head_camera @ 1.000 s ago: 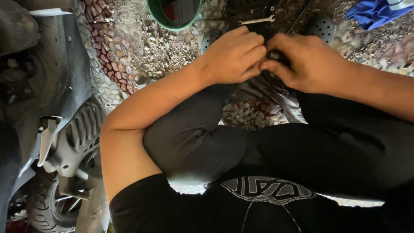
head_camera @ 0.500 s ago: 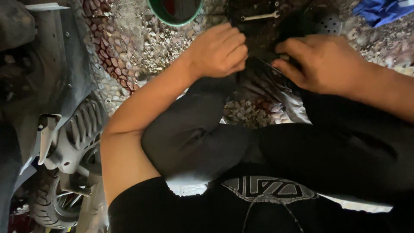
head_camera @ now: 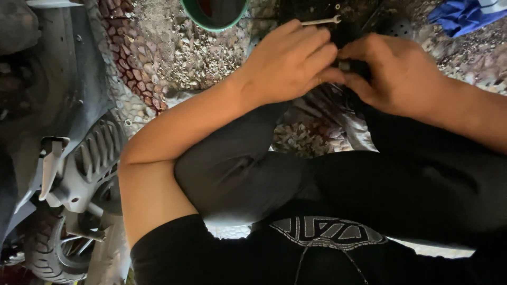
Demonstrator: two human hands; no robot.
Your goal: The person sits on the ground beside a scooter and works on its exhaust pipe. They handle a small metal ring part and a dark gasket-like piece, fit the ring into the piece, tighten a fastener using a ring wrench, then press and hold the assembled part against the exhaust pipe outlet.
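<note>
Closer together than before, both hands, left (head_camera: 288, 66) and right (head_camera: 398, 71), pinch a small dark part (head_camera: 351, 66).

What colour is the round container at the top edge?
The container has a green rim and a dark inside, seen in the head view.

L hand (head_camera: 288, 66) back against R hand (head_camera: 393, 71), fingertips meeting again on small dark part (head_camera: 353, 66)

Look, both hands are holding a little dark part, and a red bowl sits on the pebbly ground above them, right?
Not quite: the bowl is green, not red. The head view shows it. Both the left hand and right hand do hold the little dark part.
</note>
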